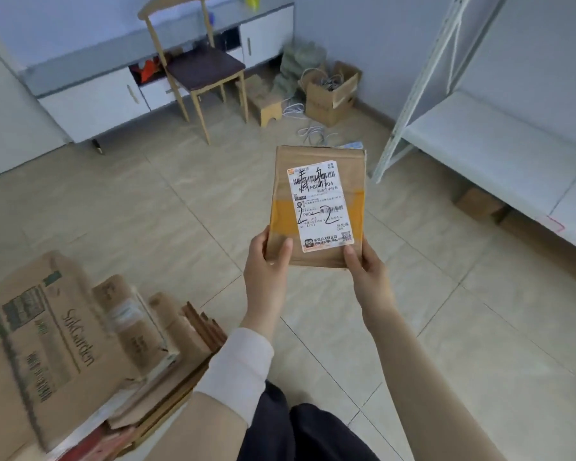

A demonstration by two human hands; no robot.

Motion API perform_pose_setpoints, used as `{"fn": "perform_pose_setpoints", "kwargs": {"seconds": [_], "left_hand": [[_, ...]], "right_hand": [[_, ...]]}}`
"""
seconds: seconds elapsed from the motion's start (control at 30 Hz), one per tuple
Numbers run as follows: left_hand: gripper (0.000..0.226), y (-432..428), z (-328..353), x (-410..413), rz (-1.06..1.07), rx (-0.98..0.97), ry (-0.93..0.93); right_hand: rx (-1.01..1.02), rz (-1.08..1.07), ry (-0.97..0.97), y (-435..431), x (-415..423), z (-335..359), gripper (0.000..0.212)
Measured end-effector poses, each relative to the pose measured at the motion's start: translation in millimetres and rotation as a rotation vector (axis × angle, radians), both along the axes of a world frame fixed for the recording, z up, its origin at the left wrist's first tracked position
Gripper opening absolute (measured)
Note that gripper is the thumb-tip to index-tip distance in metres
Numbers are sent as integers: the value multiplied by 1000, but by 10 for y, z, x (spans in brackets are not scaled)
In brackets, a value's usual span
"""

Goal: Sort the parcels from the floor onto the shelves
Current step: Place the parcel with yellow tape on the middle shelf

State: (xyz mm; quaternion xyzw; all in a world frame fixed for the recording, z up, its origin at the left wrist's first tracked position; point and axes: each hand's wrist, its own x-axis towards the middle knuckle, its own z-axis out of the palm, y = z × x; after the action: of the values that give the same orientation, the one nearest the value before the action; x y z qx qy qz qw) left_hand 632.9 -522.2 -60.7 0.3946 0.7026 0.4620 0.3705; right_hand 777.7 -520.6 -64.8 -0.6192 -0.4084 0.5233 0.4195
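The white label (320,207) on the parcel (285,181) carries a printed "P804", barcodes, a QR code and Chinese print too small to read. Handwritten over it in black are two large Chinese characters and "2-2". The near-left box (64,344) reads "SukGarden".

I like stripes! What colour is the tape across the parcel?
Orange tape across the brown parcel; head view.

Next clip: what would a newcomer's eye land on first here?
First, the flat brown parcel held up mid-frame, with the left hand and right hand gripping its lower corners and black marker scrawled across its white shipping label. Next come the heap of cardboard parcels on the floor at lower left and the white metal shelf at right.
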Motion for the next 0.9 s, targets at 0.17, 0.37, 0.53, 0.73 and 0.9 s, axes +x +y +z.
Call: {"fn": "perform_pose_setpoints", "kwargs": {"seconds": [0.17, 0.37, 0.53, 0.73, 0.9], "left_hand": [[40, 464, -34, 568, -192, -8, -4], [38, 1153, -72, 929, -365, 8, -27], [41, 1622, -160, 1129, -468, -28, -36], [42, 1958, -290, 1470, -570, -76, -23], [42, 2217, -303, 1919, -655, -80, 1]], "right_hand": [[-22, -191, 2, 205, 557, 19, 47], [-23, -336, -11, 652, 865, 50, 48], [-53, -442, -19, 976, 1011, -55, 47], [-90, -537, -11, 1197, 1285, -175, 45], [-118, -632, -6, 1357, 1681, -223, 45]]}}
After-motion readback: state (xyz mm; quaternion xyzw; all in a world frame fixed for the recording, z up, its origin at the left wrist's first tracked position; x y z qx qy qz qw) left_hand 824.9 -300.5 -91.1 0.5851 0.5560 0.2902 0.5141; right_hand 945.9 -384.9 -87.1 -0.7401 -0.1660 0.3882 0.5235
